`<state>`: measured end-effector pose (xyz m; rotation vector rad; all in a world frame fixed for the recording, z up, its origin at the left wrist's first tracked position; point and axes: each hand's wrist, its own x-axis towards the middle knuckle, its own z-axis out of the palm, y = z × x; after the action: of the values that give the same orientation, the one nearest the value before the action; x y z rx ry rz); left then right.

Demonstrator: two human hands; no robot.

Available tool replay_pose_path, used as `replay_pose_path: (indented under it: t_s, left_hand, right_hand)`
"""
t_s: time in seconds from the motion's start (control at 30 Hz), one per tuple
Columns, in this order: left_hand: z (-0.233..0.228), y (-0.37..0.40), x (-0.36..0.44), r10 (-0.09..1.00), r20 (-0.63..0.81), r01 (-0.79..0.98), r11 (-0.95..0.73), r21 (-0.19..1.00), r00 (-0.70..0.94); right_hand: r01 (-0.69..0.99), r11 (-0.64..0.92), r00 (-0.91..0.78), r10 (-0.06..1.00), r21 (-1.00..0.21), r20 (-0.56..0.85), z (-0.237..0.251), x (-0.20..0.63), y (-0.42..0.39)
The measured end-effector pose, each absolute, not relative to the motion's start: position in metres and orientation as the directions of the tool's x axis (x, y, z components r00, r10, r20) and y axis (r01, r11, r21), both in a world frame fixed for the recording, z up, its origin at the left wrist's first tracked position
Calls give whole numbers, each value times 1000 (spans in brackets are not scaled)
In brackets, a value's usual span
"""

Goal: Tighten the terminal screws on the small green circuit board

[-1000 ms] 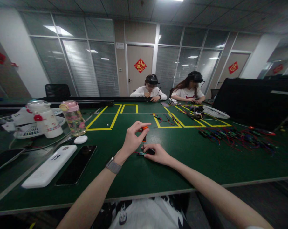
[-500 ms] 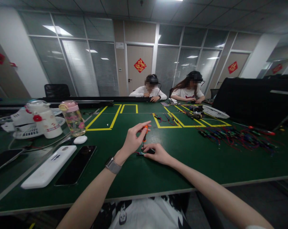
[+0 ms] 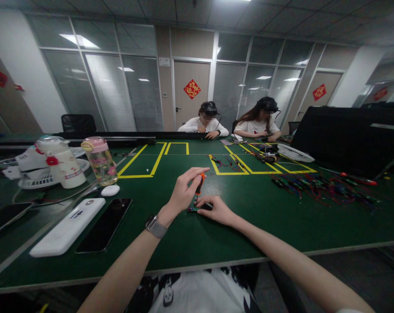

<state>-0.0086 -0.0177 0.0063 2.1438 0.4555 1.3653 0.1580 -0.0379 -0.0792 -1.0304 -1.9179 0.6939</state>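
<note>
Since the earlier frame the left hand (image 3: 184,191) has rolled the orange screwdriver (image 3: 199,183) slightly; its fingers pinch the handle, right hand (image 3: 216,209) fingers pressing the small board (image 3: 193,209) to the desk (image 3: 249,217), screw seemingly mid-turn.

Evenly lit from ceiling panels (image 3: 75,41), mirrored as glare in the glass partitions (image 3: 108,82). Soft shadows only. Strong fisheye bending at edges; far end of table (image 3: 282,217) slightly soft.

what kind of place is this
Probably an electronics assembly bench in an office: a green table marked with yellow tape, a pile of wires, and a left hand holding a screwdriver over a small board.
</note>
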Motion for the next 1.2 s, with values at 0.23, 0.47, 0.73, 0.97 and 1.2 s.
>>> replay_pose_path:
  t_s: [0.23,0.47,0.73,0.97,1.2]
  left_hand:
    - [7,-18,-6,569,734,12,-793,609,371]
    - [6,-18,-7,569,744,66,-807,587,350]
    - [5,-18,-8,610,687,-68,-727,684,395]
    - [5,-17,-4,571,776,61,-814,577,267]
    - [8,-20,-7,564,757,63,-813,578,330]
  right_hand:
    - [409,525,-329,848,-747,415,-79,158,-38]
    - [405,528,-326,846,-747,421,-81,158,-36]
    - [424,520,-324,852,-742,411,-79,157,-36]
    - [430,514,-327,855,-742,403,-78,157,-37]
    - [433,529,-338,846,-730,413,-78,158,-38]
